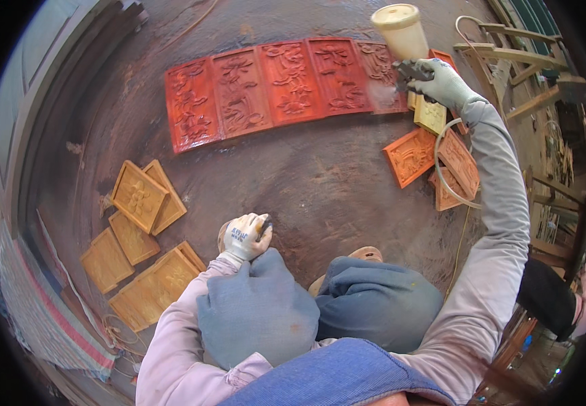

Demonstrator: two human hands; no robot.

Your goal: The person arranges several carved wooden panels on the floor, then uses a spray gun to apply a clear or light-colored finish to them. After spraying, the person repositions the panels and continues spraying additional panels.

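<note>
My right hand (446, 85), in a pale glove, is wrapped round a spray gun (402, 37) with a cream cup on top. The gun is over the right end of a row of carved wooden panels (287, 82) lying side by side. Several panels are glossy red, and a hazy patch of spray shows on the rightmost one. My left hand (243, 237), also gloved, is closed by my left knee. Its fingertips are dark, and whether they hold anything is hidden. A pale hose (439, 159) hangs beside my right forearm.
Orange carved panels (411, 157) lie loosely together at the right, next to a yellow one (430, 116). Several bare wood panels (138, 197) overlap at the left. Wooden frames (526, 57) stand at the far right. A striped sheet (53, 304) lies at the lower left.
</note>
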